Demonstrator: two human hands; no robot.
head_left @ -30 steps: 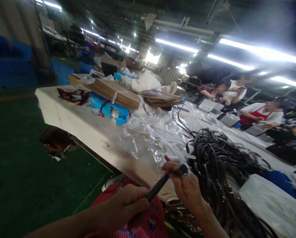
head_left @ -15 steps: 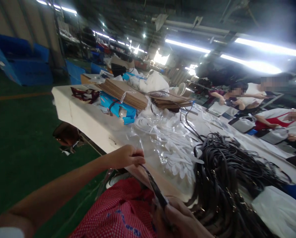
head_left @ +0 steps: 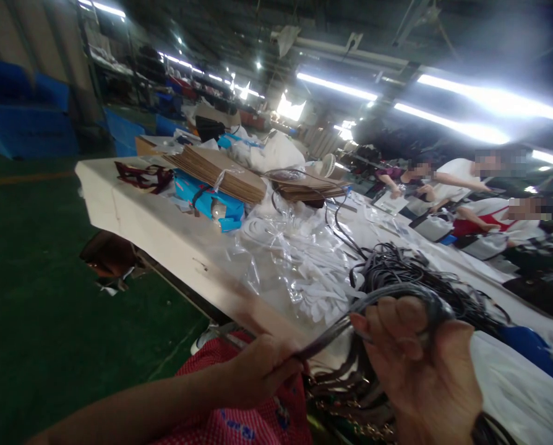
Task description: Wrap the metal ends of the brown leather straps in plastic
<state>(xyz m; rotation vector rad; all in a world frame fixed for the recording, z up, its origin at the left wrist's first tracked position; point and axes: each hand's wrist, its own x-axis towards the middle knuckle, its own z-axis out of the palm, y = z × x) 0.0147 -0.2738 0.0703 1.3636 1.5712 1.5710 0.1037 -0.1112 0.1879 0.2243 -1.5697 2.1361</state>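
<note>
A dark strap [head_left: 327, 335] stretches between my two hands, above the table's front edge. My left hand [head_left: 267, 371] pinches its lower end beside the red checked apron [head_left: 230, 420]. My right hand [head_left: 411, 352] is raised, palm toward me, with its fingers curled round the strap, which loops over behind them. Behind and below my right hand lies a big heap of dark straps [head_left: 397, 266] with small metal fittings. Clear plastic bags holding white pieces [head_left: 318, 290] lie to the left of that heap.
On the white table [head_left: 165, 228] are stacked brown cardboard sheets [head_left: 216, 173], a blue package [head_left: 206, 198] and dark red straps [head_left: 144, 177]. White plastic [head_left: 518, 377] lies at the right. Across the table, several people handle bags. Blue bins [head_left: 30, 123] stand on the floor at the far left.
My right hand has risen from the lower edge with the strap and turned palm toward me. My left hand has moved lower. The view has shifted slightly to the right.
</note>
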